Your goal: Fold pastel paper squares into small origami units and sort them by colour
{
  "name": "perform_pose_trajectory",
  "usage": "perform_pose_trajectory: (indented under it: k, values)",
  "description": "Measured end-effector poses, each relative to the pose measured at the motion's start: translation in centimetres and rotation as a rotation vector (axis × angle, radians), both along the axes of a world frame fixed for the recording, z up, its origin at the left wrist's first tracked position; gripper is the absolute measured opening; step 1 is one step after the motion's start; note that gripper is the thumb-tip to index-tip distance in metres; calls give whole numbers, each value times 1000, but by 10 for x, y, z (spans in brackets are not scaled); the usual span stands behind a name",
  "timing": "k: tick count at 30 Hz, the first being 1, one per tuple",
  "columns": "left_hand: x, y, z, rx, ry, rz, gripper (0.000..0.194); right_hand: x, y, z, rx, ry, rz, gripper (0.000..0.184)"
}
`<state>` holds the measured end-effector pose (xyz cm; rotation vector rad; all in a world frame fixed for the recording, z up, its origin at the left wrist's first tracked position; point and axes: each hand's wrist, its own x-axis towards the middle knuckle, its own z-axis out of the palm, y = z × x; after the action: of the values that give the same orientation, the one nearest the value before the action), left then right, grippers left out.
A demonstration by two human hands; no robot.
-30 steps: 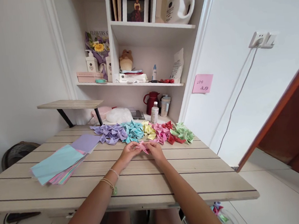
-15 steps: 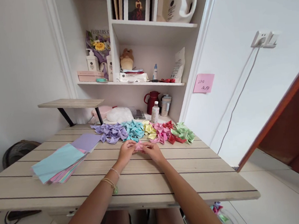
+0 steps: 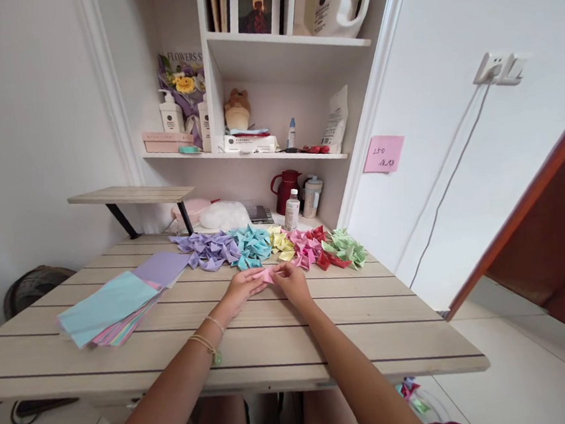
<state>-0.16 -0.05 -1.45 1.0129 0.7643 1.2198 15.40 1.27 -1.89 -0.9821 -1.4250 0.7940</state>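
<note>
My left hand (image 3: 240, 287) and my right hand (image 3: 292, 281) meet over the middle of the wooden table (image 3: 255, 348), both pinched on a small pink folded paper piece (image 3: 267, 275). Just beyond them lies a row of folded paper pieces: purple (image 3: 206, 249), blue (image 3: 250, 245), yellow (image 3: 280, 242), pink (image 3: 303, 250), red (image 3: 322, 251) and green (image 3: 345, 249). A stack of flat coloured paper sheets (image 3: 116, 304) lies to the left.
A small raised wooden shelf (image 3: 131, 195) stands at the table's back left. Behind the table sit a red jug (image 3: 286, 191), a small bottle (image 3: 291, 211) and a cup (image 3: 312, 196). A wall shelf unit (image 3: 276, 46) rises above. A pink note (image 3: 383, 154) hangs on the right wall.
Both hands have kept working the pink paper piece, with small finger shifts. The piece looks more compact now. The view has shifted slightly.
</note>
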Motion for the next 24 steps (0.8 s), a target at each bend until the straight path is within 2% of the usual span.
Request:
perform_pose_trajectory:
  k: [2,6,9,16,19,24]
  values:
    - [-1,0,0,-5,13,28,33,1,-2,3,69,-104,-10,15]
    - [-1,0,1,19,30,78,31,-1,-7,10,129,-193,63,21]
    - [0,-1,3,28,47,104,34,-2,-11,12,129,-217,117,25]
    - [3,-3,3,20,91,79,34,-2,-11,9,101,-239,107,27]
    - [4,-3,3,20,71,104,33,-2,-11,8,45,-224,129,32]
    - [6,-2,3,66,101,86,40,-3,-7,4,-146,-107,116,37]
